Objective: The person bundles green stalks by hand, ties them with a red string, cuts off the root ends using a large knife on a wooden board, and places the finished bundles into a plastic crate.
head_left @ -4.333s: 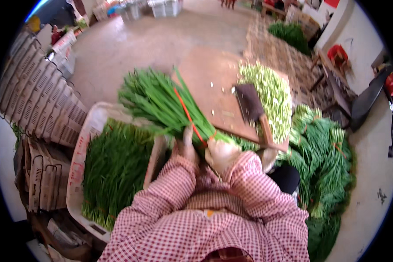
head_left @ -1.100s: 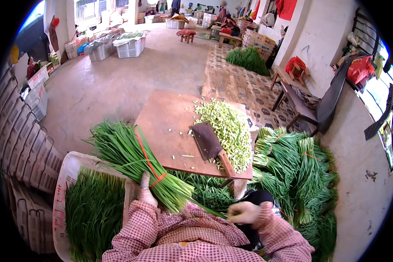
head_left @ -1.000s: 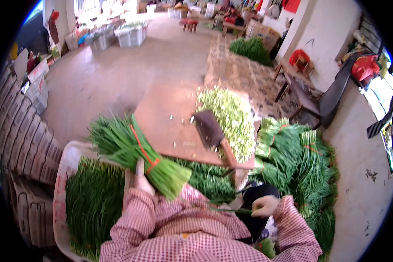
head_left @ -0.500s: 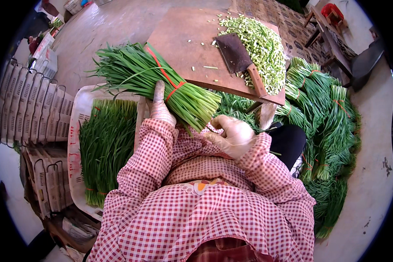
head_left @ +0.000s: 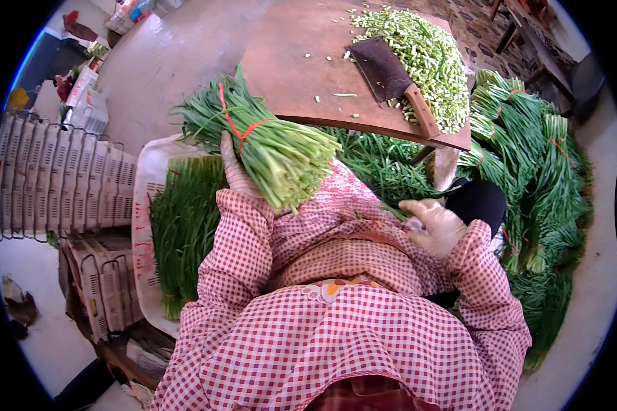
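Observation:
My left hand (head_left: 238, 168), in a pale, stained glove, is closed round a thick bunch of garlic chives (head_left: 291, 161). Red ties bind the bunch; its pale cut ends point toward my lap and its leaves away to the left. My right hand (head_left: 440, 227), also gloved, is held apart from the bunch, by my right knee, with its fingers curled. A few green blades (head_left: 395, 212) show beside its fingertips; whether they are in its grip I cannot tell. Ahead, a cleaver (head_left: 385, 72) with a wooden handle lies on a brown board (head_left: 288, 75).
Chopped pale stem pieces (head_left: 432, 68) are heaped on the board's right side. Loose chives (head_left: 377, 161) lie below its near edge. Tied bunches (head_left: 528, 164) are piled on the right. At left stands a white crate (head_left: 146, 240) of chives, beside stacked plastic crates (head_left: 62, 175).
My right hand has moved right, away from the cut ends of the bunch. The left hand has turned the bunch so its cut ends face me more. The view has shifted slightly.

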`<state>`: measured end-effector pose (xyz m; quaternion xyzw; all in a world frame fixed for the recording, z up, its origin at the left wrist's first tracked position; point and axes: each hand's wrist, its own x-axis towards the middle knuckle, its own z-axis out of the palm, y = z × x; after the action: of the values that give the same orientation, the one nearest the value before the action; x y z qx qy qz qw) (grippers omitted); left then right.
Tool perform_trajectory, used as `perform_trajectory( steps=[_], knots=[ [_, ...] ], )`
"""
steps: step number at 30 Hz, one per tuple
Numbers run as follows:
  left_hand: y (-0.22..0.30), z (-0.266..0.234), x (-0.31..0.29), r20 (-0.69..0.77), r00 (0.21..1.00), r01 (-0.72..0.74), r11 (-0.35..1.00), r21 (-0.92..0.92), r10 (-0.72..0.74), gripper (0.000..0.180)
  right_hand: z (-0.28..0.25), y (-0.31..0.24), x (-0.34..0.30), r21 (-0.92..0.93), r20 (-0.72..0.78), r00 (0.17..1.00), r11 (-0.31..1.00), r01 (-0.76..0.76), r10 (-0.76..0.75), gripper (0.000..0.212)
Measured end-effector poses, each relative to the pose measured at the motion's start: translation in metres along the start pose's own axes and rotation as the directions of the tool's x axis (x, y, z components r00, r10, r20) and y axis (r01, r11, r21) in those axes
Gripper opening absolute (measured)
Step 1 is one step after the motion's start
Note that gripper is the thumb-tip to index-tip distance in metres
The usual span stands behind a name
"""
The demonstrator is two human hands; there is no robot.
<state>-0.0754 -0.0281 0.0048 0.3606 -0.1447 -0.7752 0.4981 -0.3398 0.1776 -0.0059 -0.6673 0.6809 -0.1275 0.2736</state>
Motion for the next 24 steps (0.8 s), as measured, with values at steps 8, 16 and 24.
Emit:
perform_trajectory(
  steps=[8, 16, 24],
  knots=[
    [0.048, -0.041, 0.021, 0.6, 0.775, -0.07, 0.971, -0.23, 0.198, 0.063, 0.01, -0.072, 0.097, 0.695, -0.541, 0.839, 0.527, 0.489, -0.066, 0.006],
    [0.056, -0.04, 0.003, 0.707, 0.695, -0.006, 0.985, -0.174, 0.129, 0.058, -0.027, -0.117, 0.106, 0.431, -0.771, 0.599, 0.518, 0.739, -0.214, 0.01],
    [0.043, -0.013, -0.024, 0.566, 0.822, -0.032, 0.998, -0.061, 0.061, 0.071, -0.022, -0.066, 0.093, 0.887, -0.298, 0.927, 0.293, 0.357, -0.228, 0.019]
  ],
)
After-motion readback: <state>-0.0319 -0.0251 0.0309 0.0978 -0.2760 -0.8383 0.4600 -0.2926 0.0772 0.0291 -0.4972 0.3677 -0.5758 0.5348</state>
